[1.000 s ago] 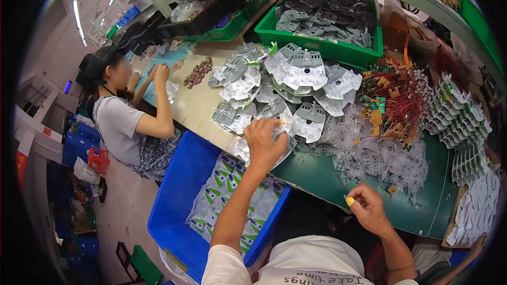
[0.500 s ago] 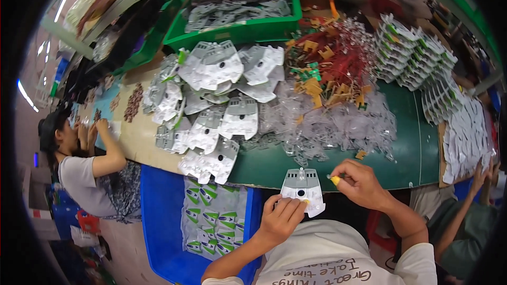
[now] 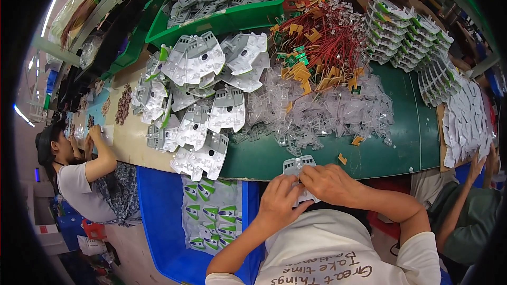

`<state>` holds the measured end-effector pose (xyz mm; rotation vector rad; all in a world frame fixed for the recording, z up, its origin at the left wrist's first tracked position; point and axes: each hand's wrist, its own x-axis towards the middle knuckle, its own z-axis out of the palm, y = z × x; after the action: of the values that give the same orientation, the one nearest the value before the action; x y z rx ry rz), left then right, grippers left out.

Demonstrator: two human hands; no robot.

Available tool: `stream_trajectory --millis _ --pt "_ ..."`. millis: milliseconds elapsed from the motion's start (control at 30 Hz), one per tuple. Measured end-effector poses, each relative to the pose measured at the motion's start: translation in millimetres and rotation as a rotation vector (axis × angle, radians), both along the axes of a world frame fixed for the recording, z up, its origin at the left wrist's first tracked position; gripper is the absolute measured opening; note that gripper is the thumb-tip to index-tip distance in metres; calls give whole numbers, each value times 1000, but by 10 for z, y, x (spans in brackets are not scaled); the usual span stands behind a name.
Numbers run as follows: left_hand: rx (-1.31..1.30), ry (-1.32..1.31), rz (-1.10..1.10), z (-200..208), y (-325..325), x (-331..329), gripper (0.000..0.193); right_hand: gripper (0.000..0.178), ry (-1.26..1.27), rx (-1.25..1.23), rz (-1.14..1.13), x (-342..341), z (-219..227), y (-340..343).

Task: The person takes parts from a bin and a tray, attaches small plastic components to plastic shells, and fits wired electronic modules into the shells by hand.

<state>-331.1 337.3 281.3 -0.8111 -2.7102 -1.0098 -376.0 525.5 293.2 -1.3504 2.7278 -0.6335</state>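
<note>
A white and grey plastic shell (image 3: 298,164) sits at the table's front edge, close to my body. My left hand (image 3: 279,200) grips its left side with curled fingers. My right hand (image 3: 331,184) is closed over the shell's middle, its fingertips meeting those of the left. Whatever lies under these fingertips is hidden. A small yellow plastic piece (image 3: 342,159) rests on the green tabletop (image 3: 253,164) just beyond my right hand, and another yellow piece (image 3: 357,141) lies a little farther off.
Similar shells (image 3: 195,63) are piled at the left. Clear plastic parts (image 3: 327,111) and red wires (image 3: 338,42) with yellow pieces heap up ahead. Stacked shells (image 3: 396,31) stand far right. A blue bin (image 3: 158,221) holds green-white parts. People work at both sides.
My right hand has moved left onto the shell. The yellow piece it pinched is no longer visible in it, and a yellow piece now lies on the table nearby. The view has shifted slightly.
</note>
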Motion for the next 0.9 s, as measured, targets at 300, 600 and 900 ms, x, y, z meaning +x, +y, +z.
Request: stream_trajectory --millis 300,600,900 --pt "161 56 355 17 126 -681 24 21 17 -9 -99 109 31 -10" --pt "128 -11 377 -31 209 -674 36 28 -32 -40 -124 104 66 104" --pt "-93 170 246 -203 -310 -251 40 31 -38 -37 -104 82 59 130"
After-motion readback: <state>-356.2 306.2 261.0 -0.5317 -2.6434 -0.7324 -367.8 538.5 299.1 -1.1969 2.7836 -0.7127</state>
